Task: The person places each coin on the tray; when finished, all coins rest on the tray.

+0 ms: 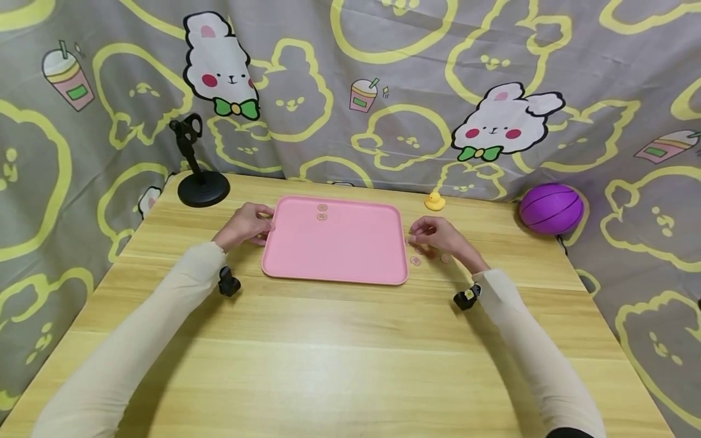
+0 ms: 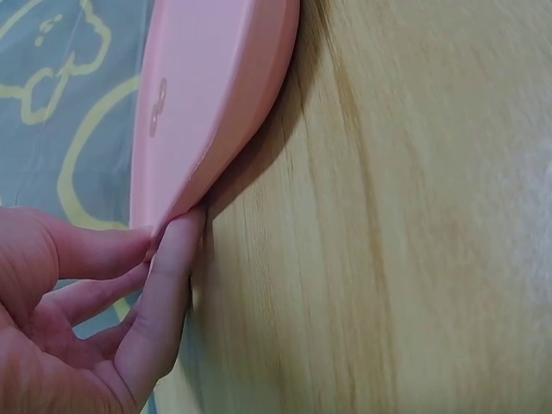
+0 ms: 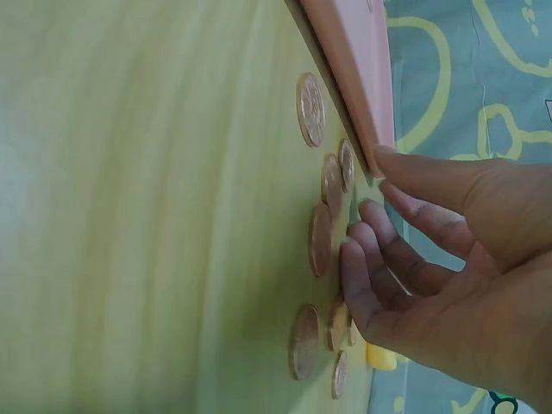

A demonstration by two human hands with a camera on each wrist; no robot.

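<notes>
My left hand pinches the left rim of a pink tray; in the left wrist view the thumb lies at the top of the rim and a finger against its outer side. Two copper-coloured coins lie in the tray near its far edge. At the tray's right side, my right hand hovers low over the table with loosely bent fingers, thumb tip right at the tray's rim. Beneath and beside it lie several coins, some overlapping, others partly hidden by the fingers. No coin shows between thumb and fingers.
A black stand is at the back left of the wooden table. Along the back right are a small yellow rubber duck and a purple ball. A patterned grey curtain hangs directly behind the table.
</notes>
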